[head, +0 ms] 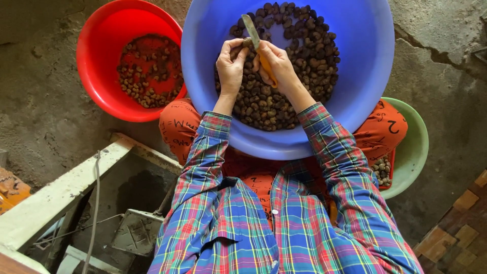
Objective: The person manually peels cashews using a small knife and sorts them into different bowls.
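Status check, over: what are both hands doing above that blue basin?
Left hand pinching one nut. Right hand gripping orange-handled knife, blade on it. Blue basin of nuts beneath. Nothing in the way.

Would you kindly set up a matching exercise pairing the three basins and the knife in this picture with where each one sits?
Things:
1. blue basin
2. red basin
3. green basin
4. knife

Places:
A. on the floor by the person's left knee
B. in the right hand
C. half hidden under the right knee
D. on the person's lap

Pairs: 1-D, 2-A, 3-C, 4-B
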